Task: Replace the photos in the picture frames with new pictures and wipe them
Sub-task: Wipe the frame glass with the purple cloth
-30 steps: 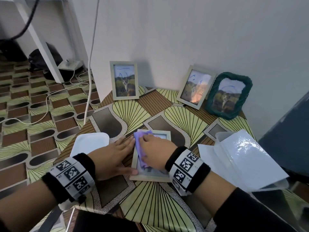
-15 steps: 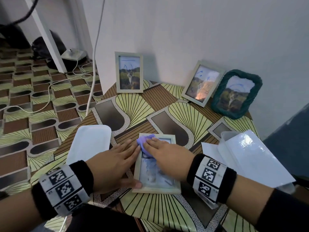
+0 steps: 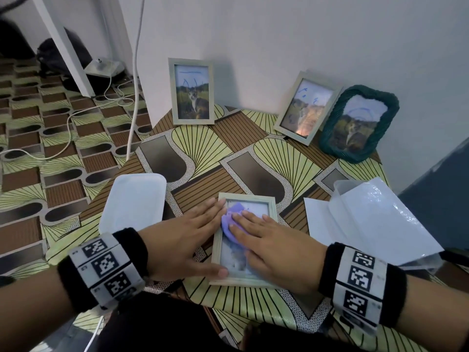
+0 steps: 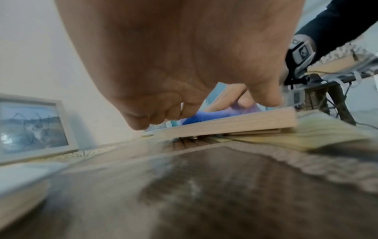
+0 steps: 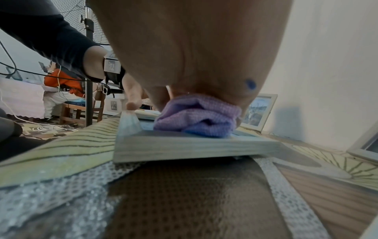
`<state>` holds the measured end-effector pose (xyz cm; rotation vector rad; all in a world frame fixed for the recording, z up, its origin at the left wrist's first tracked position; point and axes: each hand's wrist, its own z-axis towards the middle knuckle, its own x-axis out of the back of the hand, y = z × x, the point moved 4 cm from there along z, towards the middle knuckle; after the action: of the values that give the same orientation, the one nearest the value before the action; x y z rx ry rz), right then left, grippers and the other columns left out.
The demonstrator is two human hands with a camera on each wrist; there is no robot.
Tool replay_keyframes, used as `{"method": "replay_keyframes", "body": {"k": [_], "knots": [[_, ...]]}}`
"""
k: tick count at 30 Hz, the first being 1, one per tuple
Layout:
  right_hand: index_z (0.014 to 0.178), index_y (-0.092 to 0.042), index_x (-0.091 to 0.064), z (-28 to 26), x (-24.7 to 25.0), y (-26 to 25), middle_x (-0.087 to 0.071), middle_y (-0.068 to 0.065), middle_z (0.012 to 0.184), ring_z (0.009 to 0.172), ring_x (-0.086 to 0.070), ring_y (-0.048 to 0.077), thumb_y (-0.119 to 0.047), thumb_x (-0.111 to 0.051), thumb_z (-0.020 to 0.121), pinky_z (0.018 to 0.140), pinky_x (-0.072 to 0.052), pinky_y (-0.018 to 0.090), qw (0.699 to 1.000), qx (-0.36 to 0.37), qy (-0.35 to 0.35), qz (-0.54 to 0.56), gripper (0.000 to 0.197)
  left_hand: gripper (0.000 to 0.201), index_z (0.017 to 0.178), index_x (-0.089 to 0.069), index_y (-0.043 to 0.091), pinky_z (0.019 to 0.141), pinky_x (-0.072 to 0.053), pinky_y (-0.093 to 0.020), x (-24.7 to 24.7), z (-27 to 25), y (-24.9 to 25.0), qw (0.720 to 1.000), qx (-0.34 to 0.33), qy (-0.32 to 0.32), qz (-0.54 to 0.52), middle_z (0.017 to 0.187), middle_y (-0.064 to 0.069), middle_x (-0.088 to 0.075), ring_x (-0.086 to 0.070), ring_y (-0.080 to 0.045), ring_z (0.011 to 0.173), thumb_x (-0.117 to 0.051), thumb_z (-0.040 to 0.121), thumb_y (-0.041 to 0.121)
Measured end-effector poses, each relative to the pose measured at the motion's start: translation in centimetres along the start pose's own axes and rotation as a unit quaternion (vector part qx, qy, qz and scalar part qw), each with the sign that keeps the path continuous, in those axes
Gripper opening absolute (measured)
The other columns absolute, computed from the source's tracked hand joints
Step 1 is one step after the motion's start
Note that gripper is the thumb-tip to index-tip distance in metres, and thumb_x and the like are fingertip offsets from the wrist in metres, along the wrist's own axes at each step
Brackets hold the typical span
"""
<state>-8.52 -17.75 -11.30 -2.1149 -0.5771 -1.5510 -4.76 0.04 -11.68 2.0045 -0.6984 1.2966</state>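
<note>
A light wooden picture frame (image 3: 272, 209) lies flat on the patterned table (image 3: 203, 153), near its front edge. My right hand (image 3: 266, 237) presses a crumpled purple cloth (image 3: 231, 219) flat onto the frame's glass with straight fingers. My left hand (image 3: 185, 237) lies flat against the frame's left side, with the thumb at its near left corner. In the right wrist view the cloth (image 5: 198, 116) is bunched under the palm on the frame (image 5: 194, 148). The left wrist view shows the frame's side (image 4: 225, 124) and the cloth (image 4: 204, 118). Most of the photo is hidden under my hand.
Three frames with cat photos lean on the wall at the back: a light one (image 3: 192, 94), a tilted light one (image 3: 305, 107) and a green woven one (image 3: 359, 123). A white lid (image 3: 134, 199) lies left. A clear sleeve with white sheets (image 3: 375, 219) lies right.
My right hand has slid the purple cloth along the glass toward the frame's far end. The left hand has stayed against the frame's left side.
</note>
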Motion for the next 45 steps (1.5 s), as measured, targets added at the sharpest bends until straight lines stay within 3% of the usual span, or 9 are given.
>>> {"method": "replay_keyframes", "body": {"k": [3, 7, 15, 26, 30, 34, 37, 41, 45], "knots": [[0.156, -0.023, 0.006, 0.1, -0.2, 0.3, 0.007, 0.001, 0.165, 0.151, 0.008, 0.016, -0.034, -0.026, 0.106, 0.124, -0.006, 0.035, 1.000, 0.000, -0.003, 0.012, 0.061, 0.119, 0.145, 0.032, 0.022, 0.106, 0.025, -0.019, 0.5, 0.9, -0.3, 0.999, -0.003, -0.007, 0.050, 0.150, 0.007, 0.042, 0.043, 0.002, 0.132, -0.027, 0.071, 0.094], [0.157, -0.017, 0.002, 0.7, -0.4, 0.6, 0.002, 0.004, 0.165, 0.152, 0.003, 0.019, -0.020, -0.034, 0.103, 0.123, -0.011, 0.036, 1.000, 0.008, -0.008, 0.002, 0.065, 0.129, 0.146, 0.030, 0.018, 0.111, 0.020, -0.025, 0.9, 2.2, -1.0, 0.995, 0.010, -0.042, 0.088, 0.151, 0.005, 0.040, 0.043, -0.002, 0.133, -0.028, 0.064, 0.098], [0.156, -0.012, -0.002, 2.1, -0.5, 1.2, 0.000, 0.009, 0.165, 0.152, -0.002, 0.024, -0.018, -0.051, 0.097, 0.121, -0.003, 0.036, 0.999, -0.026, -0.013, -0.046, 0.077, 0.131, 0.146, 0.031, 0.015, 0.117, 0.012, -0.028, 0.4, 2.5, -1.2, 0.994, 0.013, -0.051, 0.098, 0.151, 0.003, 0.041, 0.038, -0.006, 0.137, -0.024, 0.063, 0.100], [0.155, -0.009, 0.003, 2.7, -0.3, 0.6, 0.008, 0.009, 0.164, 0.151, 0.010, 0.025, -0.003, -0.047, 0.097, 0.123, -0.004, 0.037, 0.997, 0.005, -0.073, -0.030, 0.077, 0.129, 0.143, 0.036, 0.016, 0.111, 0.016, -0.024, 0.4, 2.6, -1.1, 0.992, 0.021, -0.059, 0.107, 0.149, 0.004, 0.045, 0.043, -0.005, 0.132, -0.017, 0.062, 0.101], [0.156, -0.013, -0.006, 1.3, -0.5, 0.1, 0.005, 0.006, 0.165, 0.151, 0.009, 0.023, 0.001, -0.045, 0.097, 0.123, -0.009, 0.036, 0.995, 0.058, -0.079, -0.010, 0.072, 0.128, 0.143, 0.034, 0.013, 0.108, 0.021, -0.023, 0.6, 2.5, -1.0, 0.992, 0.025, -0.056, 0.111, 0.150, 0.002, 0.043, 0.044, -0.006, 0.132, -0.018, 0.064, 0.099], [0.151, -0.014, -0.034, -0.7, -0.5, -0.2, -0.015, 0.004, 0.164, 0.152, -0.004, 0.022, 0.008, -0.043, 0.094, 0.122, -0.015, 0.034, 0.987, 0.137, -0.062, 0.051, 0.062, 0.130, 0.143, 0.035, 0.014, 0.117, 0.008, -0.025, 0.7, 2.3, -0.9, 0.992, 0.031, -0.059, 0.105, 0.150, 0.001, 0.042, 0.039, -0.008, 0.137, -0.022, 0.064, 0.099], [0.150, -0.018, -0.036, -1.1, -0.5, -0.2, -0.020, -0.001, 0.162, 0.151, -0.010, 0.019, 0.006, -0.043, 0.095, 0.118, -0.030, 0.042, 0.985, 0.146, -0.084, 0.025, 0.061, 0.132, 0.142, 0.037, 0.014, 0.121, 0.001, -0.029, 0.7, 2.2, -0.8, 0.992, 0.035, -0.066, 0.099, 0.150, 0.002, 0.042, 0.036, -0.009, 0.139, -0.022, 0.062, 0.100], [0.149, -0.017, -0.036, -2.2, 0.3, 0.3, -0.032, 0.002, 0.158, 0.147, -0.024, 0.023, -0.005, -0.039, 0.100, 0.111, -0.038, 0.041, 0.984, 0.139, -0.090, -0.071, 0.051, 0.133, 0.141, 0.039, 0.016, 0.118, 0.001, -0.029, 0.6, 2.2, -0.7, 0.993, 0.035, -0.067, 0.088, 0.149, 0.004, 0.044, 0.036, -0.007, 0.139, -0.024, 0.060, 0.101], [0.153, -0.014, -0.026, -3.3, 0.5, 0.4, -0.025, 0.004, 0.160, 0.148, -0.020, 0.026, -0.011, -0.032, 0.103, 0.119, -0.021, 0.039, 0.984, 0.096, -0.100, -0.108, 0.050, 0.133, 0.140, 0.040, 0.016, 0.115, 0.006, -0.027, 0.5, 2.4, -0.8, 0.994, 0.032, -0.070, 0.080, 0.149, 0.004, 0.045, 0.038, -0.007, 0.138, -0.026, 0.061, 0.100]]}}
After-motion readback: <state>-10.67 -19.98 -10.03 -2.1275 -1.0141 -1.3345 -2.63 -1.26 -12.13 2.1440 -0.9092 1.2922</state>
